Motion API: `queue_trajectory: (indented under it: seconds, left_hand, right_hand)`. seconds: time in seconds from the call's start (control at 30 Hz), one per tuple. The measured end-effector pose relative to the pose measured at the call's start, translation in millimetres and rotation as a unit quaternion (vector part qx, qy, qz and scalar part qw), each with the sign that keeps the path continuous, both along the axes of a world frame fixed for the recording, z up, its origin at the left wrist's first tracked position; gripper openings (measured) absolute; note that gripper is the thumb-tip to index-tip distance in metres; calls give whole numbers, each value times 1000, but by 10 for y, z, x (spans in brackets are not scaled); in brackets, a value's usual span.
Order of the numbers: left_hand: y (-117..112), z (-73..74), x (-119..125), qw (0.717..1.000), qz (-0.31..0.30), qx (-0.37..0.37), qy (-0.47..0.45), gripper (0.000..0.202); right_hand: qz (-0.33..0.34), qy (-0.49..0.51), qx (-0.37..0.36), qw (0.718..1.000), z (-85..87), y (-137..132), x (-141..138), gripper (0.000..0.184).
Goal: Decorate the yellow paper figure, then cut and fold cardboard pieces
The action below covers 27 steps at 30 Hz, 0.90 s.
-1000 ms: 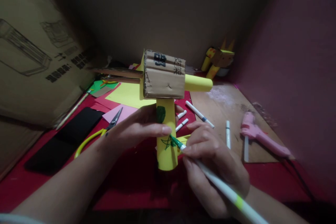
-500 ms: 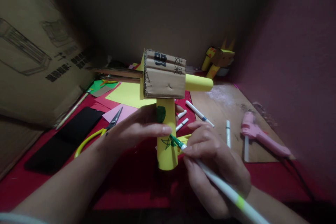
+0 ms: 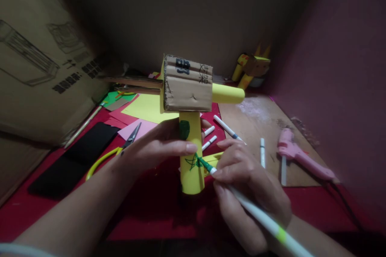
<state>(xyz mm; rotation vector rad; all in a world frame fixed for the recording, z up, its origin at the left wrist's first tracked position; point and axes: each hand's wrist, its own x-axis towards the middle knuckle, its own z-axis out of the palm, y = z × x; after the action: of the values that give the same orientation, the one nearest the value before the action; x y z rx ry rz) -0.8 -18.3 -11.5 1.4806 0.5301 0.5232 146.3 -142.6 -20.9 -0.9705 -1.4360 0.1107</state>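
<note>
The upright yellow paper tube (image 3: 190, 176) stands near the middle of the red table (image 3: 150, 217). The left hand (image 3: 153, 148) is curled around its far side, with one finger laid flat across the front. The right hand (image 3: 250, 180) is closed in a writing pinch on a green marker (image 3: 265, 221), whose tip touches a small green star (image 3: 191, 163) on the tube. The likely trouble is pressure: the tube is thin rolled paper and hollow, so a hard push could dent it, make the tip skid and spoil the line. The finger sits just above the star and might smear wet ink. The piece also looks top-heavy, since a rough, creased cardboard block (image 3: 187, 88) with printed lettering sits on top, and a slack grip could let it tip. A smooth yellow roll (image 3: 227, 93) sticks out of the block to the right, and flat brown strips (image 3: 135, 84) to the left. Yellow-handled scissors (image 3: 120, 148) lie to the left, white pens (image 3: 227, 127) lie beyond the hands, and a glossy pink glue gun (image 3: 301, 160) rests on a scuffed board (image 3: 256, 116) at right.
</note>
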Motion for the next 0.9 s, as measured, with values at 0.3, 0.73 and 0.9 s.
queue_trajectory:
  seconds: [0.3, 0.73, 0.9]
  left_hand:
    - [-4, -21, 4, 1000, 10, -9, -7, 40]
    - [-12, -23, 11, 999, -4, -12, -42, 35]
    - [-8, -7, 10, 999, -9, -13, -40, 37]
  right_hand:
    - [3, 9, 2, 1000, -38, 20, -27, 16]
    - [16, -25, 0, 1000, -14, 18, -6, 19]
    - [22, -20, -1, 1000, -11, 11, -5, 17]
